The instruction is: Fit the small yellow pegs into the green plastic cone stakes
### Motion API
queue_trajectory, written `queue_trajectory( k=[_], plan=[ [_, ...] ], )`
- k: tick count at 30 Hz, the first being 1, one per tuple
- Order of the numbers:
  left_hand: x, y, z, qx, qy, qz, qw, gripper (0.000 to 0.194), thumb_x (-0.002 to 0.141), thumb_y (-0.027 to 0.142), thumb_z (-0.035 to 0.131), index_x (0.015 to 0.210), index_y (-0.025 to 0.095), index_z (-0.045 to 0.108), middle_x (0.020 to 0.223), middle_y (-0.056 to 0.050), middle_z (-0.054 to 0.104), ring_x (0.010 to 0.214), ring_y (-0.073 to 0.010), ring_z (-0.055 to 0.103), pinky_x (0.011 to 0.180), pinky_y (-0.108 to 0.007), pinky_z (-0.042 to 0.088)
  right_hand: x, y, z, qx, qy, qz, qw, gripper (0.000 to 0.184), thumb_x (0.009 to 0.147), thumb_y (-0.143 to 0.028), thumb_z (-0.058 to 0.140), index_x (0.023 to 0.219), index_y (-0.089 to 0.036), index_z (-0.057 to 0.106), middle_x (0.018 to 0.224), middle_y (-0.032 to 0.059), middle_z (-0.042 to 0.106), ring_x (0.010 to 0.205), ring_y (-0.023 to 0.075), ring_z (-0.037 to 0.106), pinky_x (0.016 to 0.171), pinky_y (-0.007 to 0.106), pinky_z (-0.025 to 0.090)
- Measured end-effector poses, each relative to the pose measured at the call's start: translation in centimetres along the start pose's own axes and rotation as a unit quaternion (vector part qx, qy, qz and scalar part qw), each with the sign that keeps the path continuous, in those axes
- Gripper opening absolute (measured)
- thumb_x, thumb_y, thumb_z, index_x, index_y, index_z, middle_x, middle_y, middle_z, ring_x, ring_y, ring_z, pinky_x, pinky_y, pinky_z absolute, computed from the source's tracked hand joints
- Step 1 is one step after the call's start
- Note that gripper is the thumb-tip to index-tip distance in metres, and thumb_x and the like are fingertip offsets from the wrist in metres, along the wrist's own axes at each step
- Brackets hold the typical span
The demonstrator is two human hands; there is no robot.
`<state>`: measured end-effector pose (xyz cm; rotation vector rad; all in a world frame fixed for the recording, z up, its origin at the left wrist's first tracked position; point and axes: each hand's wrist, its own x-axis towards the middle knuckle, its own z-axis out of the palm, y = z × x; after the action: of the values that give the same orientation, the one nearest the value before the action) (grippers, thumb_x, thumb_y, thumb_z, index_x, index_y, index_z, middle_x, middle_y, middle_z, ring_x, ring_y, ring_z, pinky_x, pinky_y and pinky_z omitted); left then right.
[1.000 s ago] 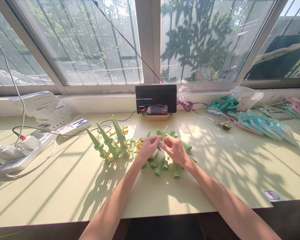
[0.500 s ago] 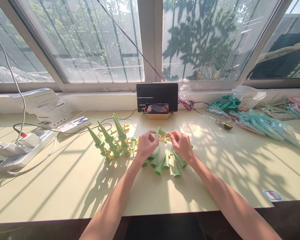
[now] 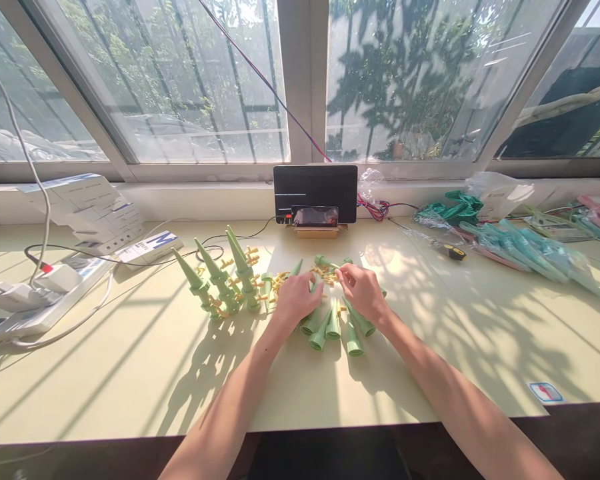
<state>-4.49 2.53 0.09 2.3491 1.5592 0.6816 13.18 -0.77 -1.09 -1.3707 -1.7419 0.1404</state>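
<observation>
My left hand (image 3: 300,295) is closed round a green plastic cone (image 3: 297,267), its tip sticking up past my knuckles and the rest hidden. Over the far side of the pile, my right hand (image 3: 363,288) has thumb and fingers pinched together; what they hold is too small to make out. Several loose green cones (image 3: 333,325) lie below and between my hands, their wide ends towards me. Small yellow pegs (image 3: 325,272) are heaped just beyond. To the left stand three green cone towers (image 3: 249,287) with yellow pegs jutting from their sides.
A black screen (image 3: 315,187) with a phone (image 3: 316,216) before it stands at the back. On the left are white boxes (image 3: 85,210) and a power strip (image 3: 63,297) with cables. Bagged teal parts (image 3: 530,250) and a yellow-black tool (image 3: 453,252) lie to the right.
My left hand has come lower and closer to me, now covering some loose cones. The cone at its fingers has shifted left. My right hand has hardly moved.
</observation>
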Motion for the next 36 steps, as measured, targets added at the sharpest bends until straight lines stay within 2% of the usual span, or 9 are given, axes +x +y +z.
queue_trajectory(
  k=[4,9,15,19,22,26,30,34,36],
  plan=[
    [-0.1,0.0,-0.2,-0.017,0.005,0.005,1.0,0.034,0.092,0.047,0.056,0.07,0.022,0.064,0.054,-0.003,0.055,0.061,-0.0238,0.059,0.06,-0.03,0.032,0.0,0.0,0.0,-0.001,-0.002,0.0,1.0,0.031,0.1,-0.035,0.045,0.079,-0.02,0.061,0.063,-0.0002,0.053,0.054,0.0132,0.043,0.057,0.025,0.035],
    [0.1,-0.4,-0.2,-0.065,0.026,0.019,0.997,0.054,0.097,0.044,0.047,0.048,0.022,0.043,0.044,0.0,0.038,0.047,-0.0169,0.04,0.056,-0.03,0.026,0.0,-0.1,0.0,0.003,-0.002,-0.002,1.0,0.029,0.1,-0.034,0.046,0.079,-0.02,0.061,0.064,0.0,0.055,0.054,0.0132,0.043,0.057,0.026,0.036],
    [0.5,-0.5,-0.6,-0.149,0.119,0.029,0.981,0.054,0.097,0.048,0.047,0.05,0.021,0.04,0.045,0.002,0.03,0.048,-0.0134,0.027,0.055,-0.031,0.025,-0.2,0.0,0.2,0.005,0.002,-0.004,1.0,0.029,0.1,-0.035,0.046,0.079,-0.02,0.061,0.063,-0.0001,0.054,0.055,0.0135,0.045,0.057,0.026,0.036],
    [0.7,-0.3,-0.8,-0.169,0.139,0.025,0.975,0.055,0.096,0.048,0.047,0.05,0.021,0.035,0.047,0.003,0.028,0.05,-0.0131,0.026,0.055,-0.031,0.024,-0.2,0.2,0.2,0.005,0.005,-0.001,1.0,0.03,0.099,-0.037,0.047,0.08,-0.02,0.061,0.061,-0.0007,0.054,0.054,0.0135,0.046,0.057,0.026,0.037],
    [0.6,-0.1,-0.7,-0.179,0.127,0.046,0.975,0.053,0.096,0.045,0.047,0.051,0.021,0.034,0.048,0.003,0.027,0.051,-0.013,0.024,0.056,-0.031,0.024,-0.1,0.4,-0.1,0.009,0.01,0.012,1.0,0.028,0.098,-0.039,0.048,0.082,-0.02,0.062,0.059,-0.0017,0.054,0.052,0.0131,0.046,0.057,0.026,0.038],
    [0.2,0.4,-0.4,-0.176,0.078,0.102,0.976,0.051,0.096,0.04,0.047,0.053,0.021,0.026,0.05,0.004,0.022,0.051,-0.0129,0.02,0.055,-0.03,0.022,0.2,0.6,-0.6,0.015,0.03,0.031,0.999,0.025,0.095,-0.039,0.05,0.084,-0.021,0.062,0.058,-0.0022,0.055,0.05,0.0131,0.045,0.057,0.026,0.039],
    [-0.3,0.9,0.0,-0.155,0.027,0.177,0.971,0.048,0.094,0.031,0.048,0.052,0.021,0.025,0.05,0.004,0.027,0.05,-0.0126,0.024,0.055,-0.03,0.023,0.2,0.5,-1.0,0.021,0.049,0.05,0.997,0.021,0.092,-0.04,0.053,0.093,-0.02,0.063,0.06,-0.0025,0.057,0.049,0.0132,0.044,0.054,0.027,0.04],
    [-0.9,1.4,0.5,-0.137,-0.009,0.251,0.958,0.048,0.091,0.023,0.049,0.052,0.021,0.02,0.048,0.004,0.026,0.049,-0.0126,0.02,0.053,-0.031,0.02,0.2,0.9,-1.2,0.025,0.05,0.046,0.997,0.022,0.092,-0.039,0.054,0.098,-0.02,0.063,0.062,-0.0021,0.058,0.046,0.0126,0.042,0.052,0.027,0.039],
    [-1.0,1.6,0.6,-0.126,-0.012,0.258,0.958,0.047,0.088,0.02,0.049,0.052,0.021,0.018,0.047,0.003,0.025,0.049,-0.0126,0.018,0.052,-0.031,0.019,0.4,1.2,-1.3,0.018,0.049,0.04,0.998,0.022,0.092,-0.038,0.054,0.098,-0.019,0.065,0.065,-0.0004,0.061,0.046,0.0124,0.043,0.053,0.027,0.04]
  ],
)
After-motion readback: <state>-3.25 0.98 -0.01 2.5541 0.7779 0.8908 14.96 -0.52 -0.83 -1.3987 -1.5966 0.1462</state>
